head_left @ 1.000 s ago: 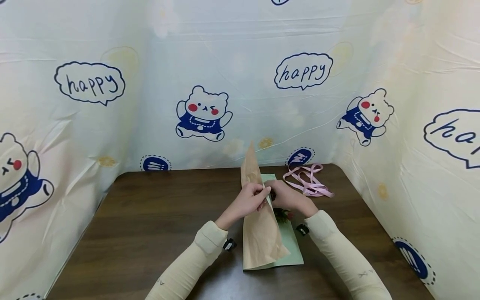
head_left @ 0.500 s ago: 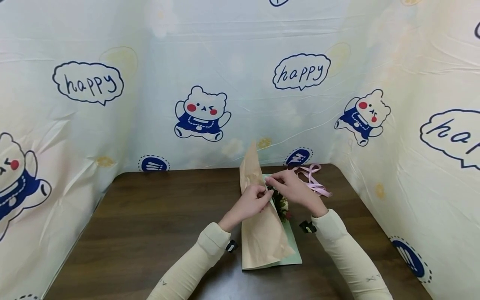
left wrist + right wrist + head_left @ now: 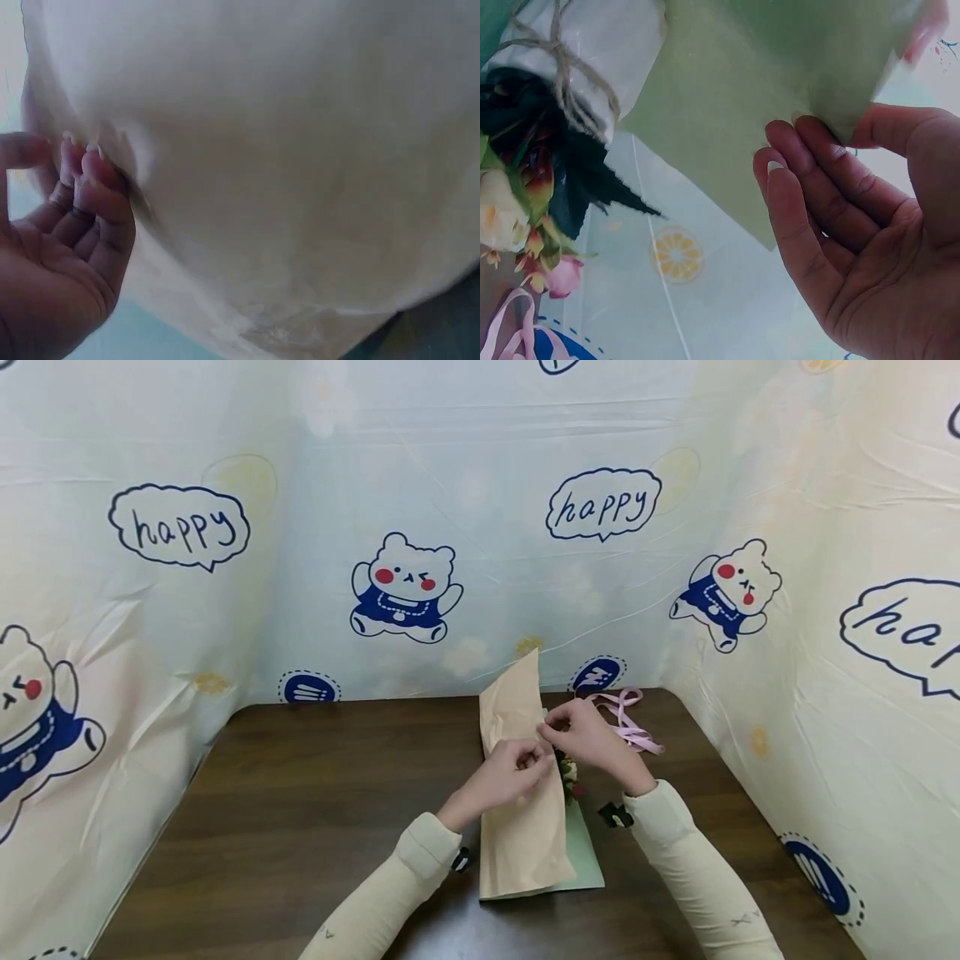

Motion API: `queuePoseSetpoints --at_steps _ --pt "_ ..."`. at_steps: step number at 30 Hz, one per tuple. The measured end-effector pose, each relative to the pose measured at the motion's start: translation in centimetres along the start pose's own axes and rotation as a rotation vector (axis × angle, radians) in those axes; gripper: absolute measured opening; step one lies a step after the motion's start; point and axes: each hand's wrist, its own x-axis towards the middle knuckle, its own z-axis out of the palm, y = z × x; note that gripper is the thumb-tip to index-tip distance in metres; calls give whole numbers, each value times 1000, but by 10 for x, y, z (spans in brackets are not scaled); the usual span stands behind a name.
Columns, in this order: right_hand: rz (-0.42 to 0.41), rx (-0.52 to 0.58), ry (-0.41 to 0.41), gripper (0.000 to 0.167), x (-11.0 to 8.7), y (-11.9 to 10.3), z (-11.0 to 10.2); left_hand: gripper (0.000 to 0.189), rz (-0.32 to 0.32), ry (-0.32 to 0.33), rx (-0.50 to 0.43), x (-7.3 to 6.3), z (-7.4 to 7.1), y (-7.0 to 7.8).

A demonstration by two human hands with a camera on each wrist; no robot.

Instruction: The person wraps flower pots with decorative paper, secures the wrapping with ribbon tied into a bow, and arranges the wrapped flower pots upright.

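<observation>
A sheet of wrapping paper (image 3: pixel 525 835), tan on the face toward me and green on the other, stands folded over a bouquet of flowers (image 3: pixel 571 777). My left hand (image 3: pixel 504 774) pinches the paper near its raised edge, fingers curled, as the left wrist view shows. Just beyond it, my right hand (image 3: pixel 588 735) holds that edge between thumb and fingertips. In the right wrist view the bouquet's pink flower (image 3: pixel 564 276) and dark leaves show, with a white wrap (image 3: pixel 622 45) tied by twine (image 3: pixel 562 60). Most of the bouquet is hidden behind the paper in the head view.
A pink ribbon (image 3: pixel 630 727) lies loosely at the table's back right, partly behind my right hand. The paper's green underside (image 3: pixel 585 852) rests on the brown wooden table (image 3: pixel 337 810). Printed cloth curtains (image 3: pixel 495 485) enclose the back and sides.
My right hand came out from behind the paper to its raised edge. The paper's upper flap has swung right, covering more of the flowers; my left hand has shifted slightly down.
</observation>
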Motion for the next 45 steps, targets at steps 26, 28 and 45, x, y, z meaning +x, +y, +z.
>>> queuePoseSetpoints --at_steps 26,28,45 --pt "110 -127 -2 23 -12 47 -3 30 96 65 579 -7 -22 -49" --pt "119 -132 -5 23 -12 50 -2 32 116 51 634 -5 -21 -49" --pt "302 -152 -37 30 -12 57 7 34 127 -32 735 3 -17 -61"
